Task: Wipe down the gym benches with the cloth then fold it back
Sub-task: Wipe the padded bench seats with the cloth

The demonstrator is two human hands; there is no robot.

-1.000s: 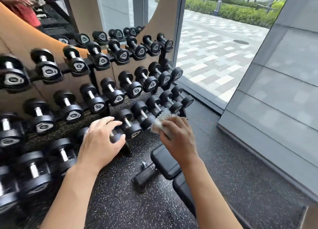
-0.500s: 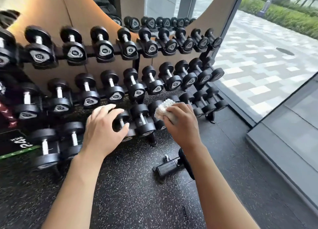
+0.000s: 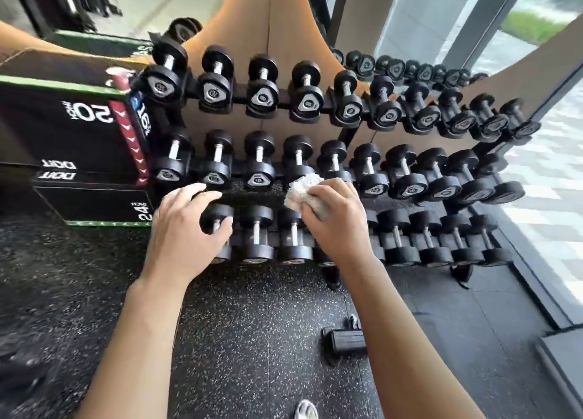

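Observation:
A crumpled white cloth (image 3: 300,191) is bunched in my right hand (image 3: 336,220), whose fingers curl round it in front of the dumbbell rack. My left hand (image 3: 186,229) hovers level with it to the left, fingers relaxed and loosely bent, holding nothing. Both hands are over the lowest row of black dumbbells (image 3: 257,232). Of the gym bench only a black foot with a wheel (image 3: 344,341) shows low on the floor, partly behind my right forearm.
A three-tier rack of black dumbbells (image 3: 347,109) fills the middle against a tan wall. A black plyo box (image 3: 79,141) stands at the left. Dark speckled rubber floor (image 3: 252,340) lies below. A glass wall (image 3: 549,198) runs along the right. A shoe tip (image 3: 305,410) shows at the bottom.
The view has swung left and down: the rack now fills the frame, the plyo box has come in, and the bench pad is out of sight. Both hands keep their pose.

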